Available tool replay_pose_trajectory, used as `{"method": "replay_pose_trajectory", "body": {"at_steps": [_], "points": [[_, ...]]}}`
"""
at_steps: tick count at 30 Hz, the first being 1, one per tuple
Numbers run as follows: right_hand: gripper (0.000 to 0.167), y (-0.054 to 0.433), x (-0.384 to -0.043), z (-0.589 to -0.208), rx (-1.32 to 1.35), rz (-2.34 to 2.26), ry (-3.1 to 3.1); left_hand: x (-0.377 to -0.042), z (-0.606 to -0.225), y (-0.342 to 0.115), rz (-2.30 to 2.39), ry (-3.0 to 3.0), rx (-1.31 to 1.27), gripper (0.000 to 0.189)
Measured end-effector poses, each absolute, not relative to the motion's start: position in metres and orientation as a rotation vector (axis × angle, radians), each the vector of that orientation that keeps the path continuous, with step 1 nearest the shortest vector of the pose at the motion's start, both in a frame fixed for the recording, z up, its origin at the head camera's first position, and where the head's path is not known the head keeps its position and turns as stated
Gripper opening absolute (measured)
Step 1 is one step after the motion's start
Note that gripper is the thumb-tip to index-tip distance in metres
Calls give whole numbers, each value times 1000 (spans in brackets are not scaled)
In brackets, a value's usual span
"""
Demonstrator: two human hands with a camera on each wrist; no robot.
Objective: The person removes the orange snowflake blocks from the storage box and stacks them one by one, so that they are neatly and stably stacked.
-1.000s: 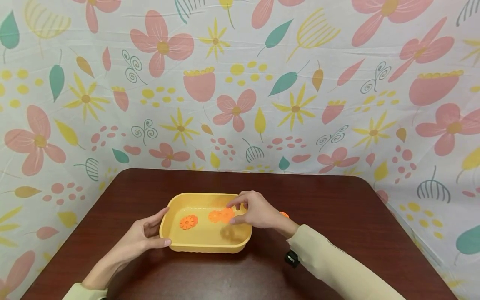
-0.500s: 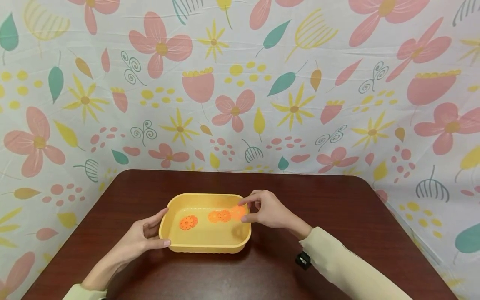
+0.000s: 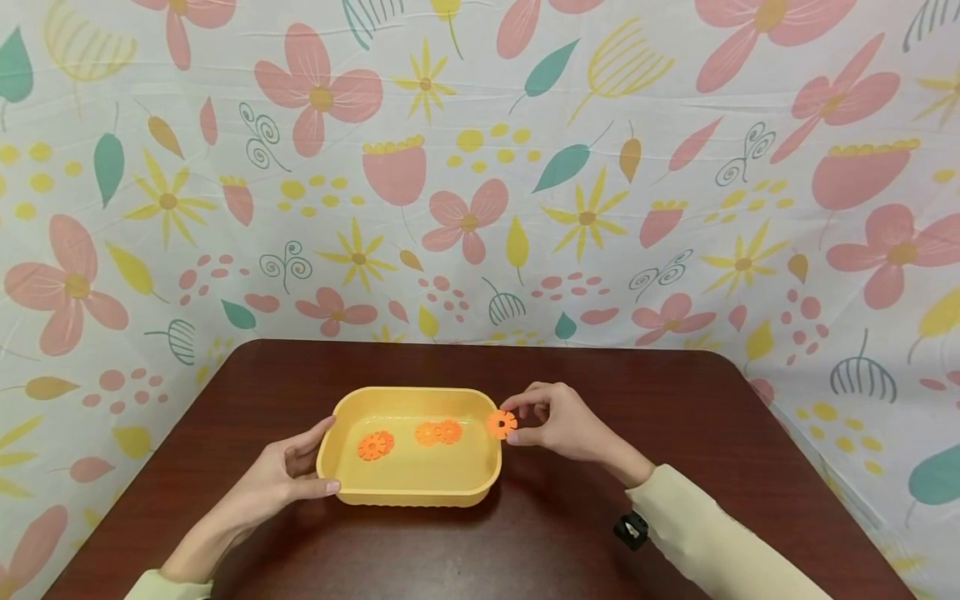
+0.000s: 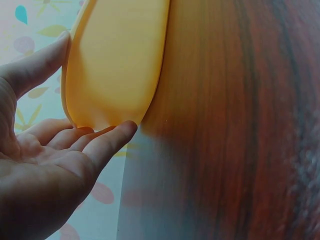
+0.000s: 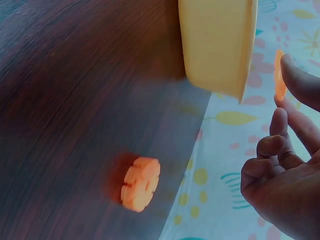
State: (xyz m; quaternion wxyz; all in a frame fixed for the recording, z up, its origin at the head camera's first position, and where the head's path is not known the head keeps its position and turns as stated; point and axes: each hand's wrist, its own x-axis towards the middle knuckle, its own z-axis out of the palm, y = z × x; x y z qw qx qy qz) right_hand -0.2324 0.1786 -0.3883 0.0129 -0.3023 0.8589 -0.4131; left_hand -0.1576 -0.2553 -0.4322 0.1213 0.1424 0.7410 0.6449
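Observation:
A shallow yellow tray [image 3: 412, 498] stands on the table. My left hand [image 3: 273, 477] grips its left end, thumb at the near corner and index finger at the far one; the left wrist view shows the fingers around the tray's end wall [image 4: 112, 95]. An orange flower-shaped plastic disc [image 3: 493, 431] is pinched upright between thumb and index finger of my right hand [image 3: 570, 425], over the tray's right rim. Inside the tray lie more such discs, overlapping on the left [image 3: 372, 447] and in a row right of the middle [image 3: 427, 433].
The right wrist view shows a short stack of orange notched discs [image 5: 142, 185] on the dark wooden table [image 5: 85, 115], outside the tray. A flower-patterned cloth [image 3: 480, 167] hangs behind the table's far edge.
My right hand has moved right, carrying the pinched disc from over the discs in the tray to the right rim. The left hand and the tray stay nearly in place.

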Motion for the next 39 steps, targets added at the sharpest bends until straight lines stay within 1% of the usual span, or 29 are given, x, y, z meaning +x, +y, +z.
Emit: {"method": "replay_pose_trajectory", "body": {"at_steps": [11, 25, 39], "points": [[34, 212, -228, -391, -784, -1292, 2726, -158, -433, -255, 1884, 2154, 419, 97], [35, 252, -236, -418, -629, -1308, 2745, -156, -430, -254, 1870, 2162, 387, 97], [37, 271, -242, -435, -681, -1303, 2764, -157, -431, -255, 1876, 2155, 385, 96]]}}
